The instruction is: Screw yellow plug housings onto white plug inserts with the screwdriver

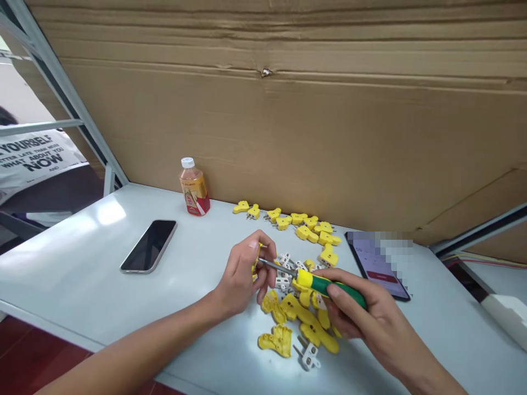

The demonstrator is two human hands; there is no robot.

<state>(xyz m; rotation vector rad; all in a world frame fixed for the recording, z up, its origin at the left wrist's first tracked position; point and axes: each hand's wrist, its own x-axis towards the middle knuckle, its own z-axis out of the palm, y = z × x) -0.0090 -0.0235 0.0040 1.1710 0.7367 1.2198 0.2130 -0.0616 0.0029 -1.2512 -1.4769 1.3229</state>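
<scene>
In my right hand [362, 312] is a screwdriver [329, 286] with a green and yellow handle, its shaft pointing left. My left hand [247, 269] is closed around a yellow plug [255, 263], mostly hidden by the fingers, and the screwdriver's tip meets it there. Under and between the hands lies a pile of yellow plug shells [307, 318] and white plug inserts [284, 281] with metal pins. Nearest me are an open yellow shell half [276, 341] and a white insert with pins [308, 356].
Several yellow plugs [307, 233] line the table's back, before a cardboard wall [263, 126]. A drink bottle [195, 187] and a phone [149, 247] stand and lie left; a tablet [376, 263] lies right. A person in a printed shirt [37, 156] is beyond the metal frame.
</scene>
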